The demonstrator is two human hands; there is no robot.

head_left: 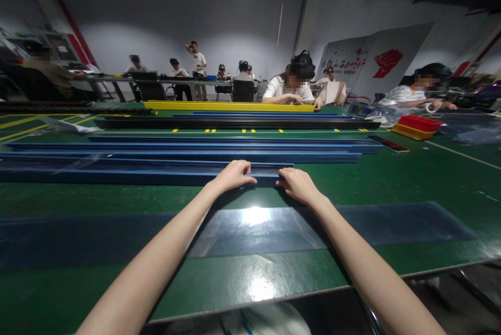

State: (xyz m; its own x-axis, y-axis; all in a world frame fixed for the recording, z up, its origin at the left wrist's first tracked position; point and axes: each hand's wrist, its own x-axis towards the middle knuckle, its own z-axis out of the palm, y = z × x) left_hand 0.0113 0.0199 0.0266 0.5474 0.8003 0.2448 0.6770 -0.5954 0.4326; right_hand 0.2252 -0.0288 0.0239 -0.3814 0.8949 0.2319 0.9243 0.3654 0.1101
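Note:
A long blue U-shaped channel [117, 177] lies crosswise on the green table, its right end just in front of me. My left hand [234, 175] is closed on its near wall, thumb on the outside and fingers over the top edge. At the right end, my right hand [297, 183] pinches the same channel with bent fingers. Part of the fingertips of both hands is hidden. Between me and the channel, a wide strip of clear plastic sheet [391, 223] lies flat under my forearms, with lamp glare on it.
Beyond are more blue channels [321, 157], a black bar [235, 123] and a yellow channel [230, 106], with a co-worker [287, 87] behind it. On the right sit a phone [387, 143] and red and yellow bins [417, 127]. The table's front edge [250, 301] runs close to me.

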